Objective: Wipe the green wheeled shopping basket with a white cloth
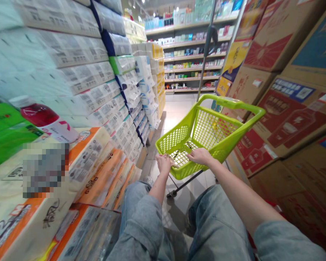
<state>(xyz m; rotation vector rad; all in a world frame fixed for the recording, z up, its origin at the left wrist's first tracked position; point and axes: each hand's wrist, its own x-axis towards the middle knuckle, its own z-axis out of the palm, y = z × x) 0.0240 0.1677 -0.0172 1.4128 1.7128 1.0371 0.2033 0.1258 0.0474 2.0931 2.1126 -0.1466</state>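
Observation:
A lime-green shopping cart basket (183, 173) with perforated walls is in front of my knees. My left hand (164, 163) is at its near left corner, fingers curled, with a small pale, crumpled-looking thing (172, 160) beside the fingertips. What that thing is, I cannot make out. My right hand (200, 156) reaches over the near rim, a little right of the left hand. Its fingers are bent together, pointing left above the basket floor; whatever they hold, if anything, is hidden. The cart's handle (230, 103) is on the far side.
Packs of tissue (97, 83) are stacked high along the left. A bottle of red drink (42, 116) and a blurred-out object (46, 170) lie on orange-and-cream packs (91, 174). Cardboard cartons (290, 116) wall the right side. Stocked shelves (191, 56) stand at the aisle's end.

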